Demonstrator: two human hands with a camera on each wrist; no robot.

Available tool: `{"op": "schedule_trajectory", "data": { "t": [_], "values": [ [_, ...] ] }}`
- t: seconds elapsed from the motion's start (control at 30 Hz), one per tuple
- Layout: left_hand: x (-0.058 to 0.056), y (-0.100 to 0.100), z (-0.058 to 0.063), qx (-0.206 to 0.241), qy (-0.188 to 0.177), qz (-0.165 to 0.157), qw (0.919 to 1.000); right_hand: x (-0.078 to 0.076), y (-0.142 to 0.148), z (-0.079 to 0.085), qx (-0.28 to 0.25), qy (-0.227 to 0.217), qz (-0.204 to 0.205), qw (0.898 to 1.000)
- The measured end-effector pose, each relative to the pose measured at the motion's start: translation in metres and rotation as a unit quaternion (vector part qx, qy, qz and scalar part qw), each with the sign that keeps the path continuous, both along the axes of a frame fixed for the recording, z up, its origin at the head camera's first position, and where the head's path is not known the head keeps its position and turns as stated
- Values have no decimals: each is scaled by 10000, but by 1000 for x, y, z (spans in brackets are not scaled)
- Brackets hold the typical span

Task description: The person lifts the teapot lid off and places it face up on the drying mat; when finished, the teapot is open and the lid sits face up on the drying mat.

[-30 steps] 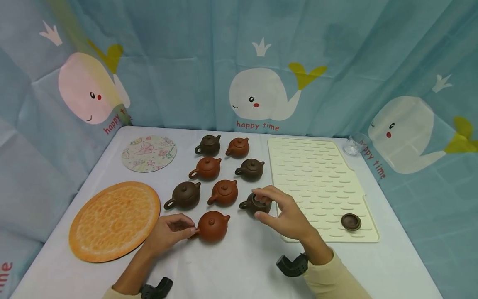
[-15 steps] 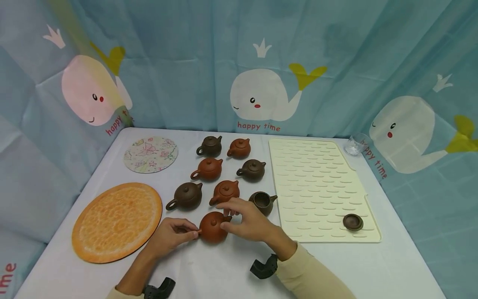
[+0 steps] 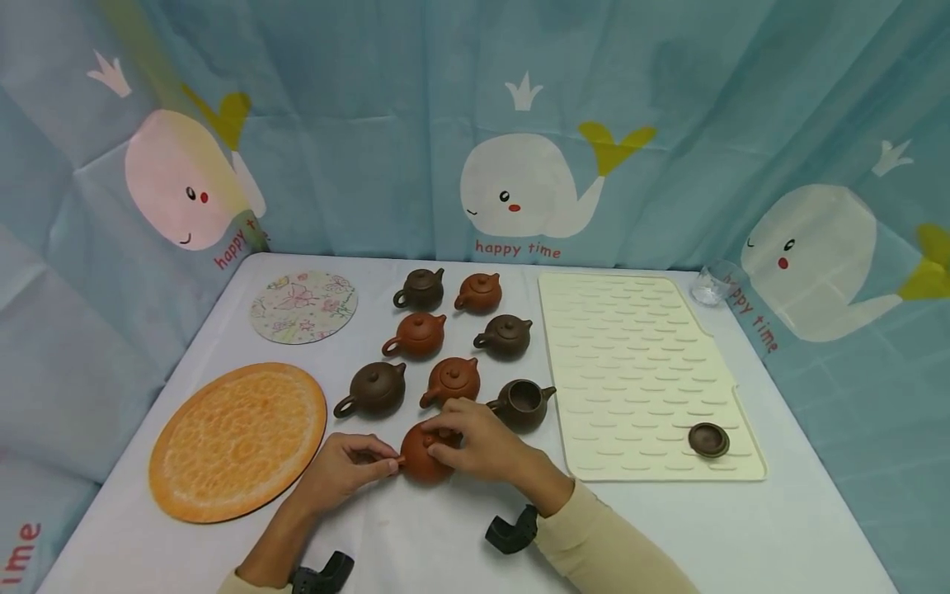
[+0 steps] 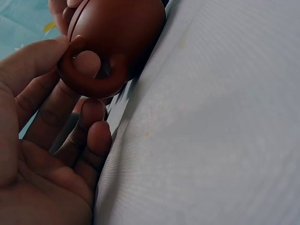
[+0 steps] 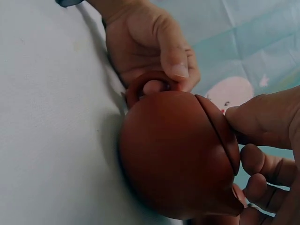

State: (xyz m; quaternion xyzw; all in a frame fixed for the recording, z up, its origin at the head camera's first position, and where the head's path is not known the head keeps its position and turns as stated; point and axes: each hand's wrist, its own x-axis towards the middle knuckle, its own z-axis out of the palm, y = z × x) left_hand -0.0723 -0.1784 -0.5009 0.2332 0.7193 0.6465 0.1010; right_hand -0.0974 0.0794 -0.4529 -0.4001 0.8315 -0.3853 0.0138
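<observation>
A reddish-brown teapot (image 3: 421, 464) stands on the white cloth, with its lid (image 5: 216, 123) seated on top. My left hand (image 3: 343, 474) pinches its looped handle (image 4: 91, 88) between thumb and fingers; one fingertip shows through the loop. From the right, my right hand (image 3: 482, 444) holds the lid by its knob with thumb and fingers, partly hiding it. Close by on the right is a dark brown teapot (image 3: 512, 419) with its top uncovered. A dark round lid (image 3: 708, 440) lies on the cream ridged mat (image 3: 623, 371).
Several more lidded teapots, dark brown and reddish, fill the table's middle, such as one dark teapot (image 3: 377, 389) and one reddish teapot (image 3: 454, 379). Leftward lie an orange round mat (image 3: 237, 445) and a floral round mat (image 3: 304, 308). A clear cup (image 3: 711, 285) stands back right.
My right hand has left the uncovered dark teapot, moved left to the reddish teapot and taken hold of its lid knob. The left hand keeps its grip on the handle.
</observation>
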Motion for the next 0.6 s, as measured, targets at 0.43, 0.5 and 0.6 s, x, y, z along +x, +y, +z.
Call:
{"op": "schedule_trajectory", "data": {
  "t": [0.43,0.5,0.6],
  "values": [
    [-2,-1,-5,-80,-132,50,9999,-2,-4,3,289,901,223,9953],
    [-2,0,-5,-72,-115,54,9999,-3,-2,2,19,842,203,9962],
    [-2,0,-5,-84,-100,87,9999,-3,-1,1,-455,641,135,9968]
  ]
}}
